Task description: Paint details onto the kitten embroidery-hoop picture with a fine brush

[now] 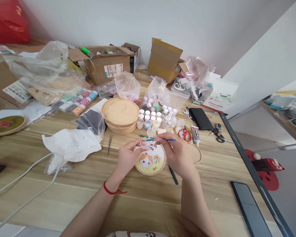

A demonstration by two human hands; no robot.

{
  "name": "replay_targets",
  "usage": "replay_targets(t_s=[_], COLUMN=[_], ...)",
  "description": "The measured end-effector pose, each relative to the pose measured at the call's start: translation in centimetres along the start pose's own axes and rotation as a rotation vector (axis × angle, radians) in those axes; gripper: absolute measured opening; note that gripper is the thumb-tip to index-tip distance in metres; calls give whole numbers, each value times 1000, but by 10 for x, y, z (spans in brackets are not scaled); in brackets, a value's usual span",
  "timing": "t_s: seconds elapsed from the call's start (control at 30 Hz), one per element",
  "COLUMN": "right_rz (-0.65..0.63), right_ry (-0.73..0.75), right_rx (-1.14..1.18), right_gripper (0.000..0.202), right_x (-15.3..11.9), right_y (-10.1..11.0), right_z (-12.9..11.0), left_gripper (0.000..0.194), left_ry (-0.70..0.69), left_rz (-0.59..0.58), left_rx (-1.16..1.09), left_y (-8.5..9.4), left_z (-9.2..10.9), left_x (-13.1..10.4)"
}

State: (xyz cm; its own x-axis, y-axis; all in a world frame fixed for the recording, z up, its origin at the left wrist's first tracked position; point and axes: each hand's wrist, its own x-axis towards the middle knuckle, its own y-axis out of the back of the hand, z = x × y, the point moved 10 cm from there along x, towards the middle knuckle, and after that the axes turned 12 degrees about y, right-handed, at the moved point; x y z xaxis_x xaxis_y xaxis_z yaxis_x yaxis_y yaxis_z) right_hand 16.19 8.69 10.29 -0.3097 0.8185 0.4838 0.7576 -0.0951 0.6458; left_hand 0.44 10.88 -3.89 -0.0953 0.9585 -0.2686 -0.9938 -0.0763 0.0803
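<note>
My left hand (131, 152) pinches a small clear cup (145, 143) above the far left rim of a round wooden hoop. Between the fingers of my right hand (174, 149) is a thin blue stick (171, 140), its left end near the cup; its exact kind cannot be made out. Below both hands lies the round hoop picture (148, 164), showing an orange and white cat, an orange shape and dark lettering on a white and yellow ground. Part of its upper edge is hidden by my hands. Just beyond the cup stands another clear cup (151, 132).
White-capped jars (153, 114) and stacked round wooden boards (122, 112) stand beyond my hands. Tweezers (109, 144) and crumpled white paper (72, 144) lie left. Rightward are red-handled pliers (185, 134), a glue tube (195, 135) and a phone (251, 209). Cardboard boxes (108, 67) line the back.
</note>
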Motion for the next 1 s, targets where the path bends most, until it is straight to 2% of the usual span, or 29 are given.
replay_targets(t_s=[0.13,0.23,0.33,0.43,0.53,0.63,0.7,0.8,0.87,1.0], right_rz=[-28,-93,-52,0,-37,-83,-54,-5,-28,-63], right_ry=[-44,-34,-17,-36,-43,-9,7,-23,-47,-14], right_rx=[-121,-12,55,-56,-136,-18,45,-23,-78,42], right_gripper=[23,24,23,23,24,24,22,22,24,25], right_x=[-3,-3,-1,-2,-4,-2,0,1,1,1], right_y=[5,-3,-3,4,3,-5,-5,0,-1,-9], right_z=[2,-2,-3,1,3,1,0,5,7,6], left_gripper=[37,36,36,38,38,38,37,39,40,41], left_ry=[3,7,5,9,28,35,36,58,68,67], left_rz=[-1,-5,-14,-27,-19,1,11,11,18,27], left_rx=[1,20,21,4,14,33,19,-29,-44,-28], left_y=[-1,-2,-3,-5,-5,-2,0,4,6,7], left_z=[-1,-2,-2,-3,-6,-6,-6,-6,-6,-4], left_x=[1,0,0,0,1,2,3,5,6,6])
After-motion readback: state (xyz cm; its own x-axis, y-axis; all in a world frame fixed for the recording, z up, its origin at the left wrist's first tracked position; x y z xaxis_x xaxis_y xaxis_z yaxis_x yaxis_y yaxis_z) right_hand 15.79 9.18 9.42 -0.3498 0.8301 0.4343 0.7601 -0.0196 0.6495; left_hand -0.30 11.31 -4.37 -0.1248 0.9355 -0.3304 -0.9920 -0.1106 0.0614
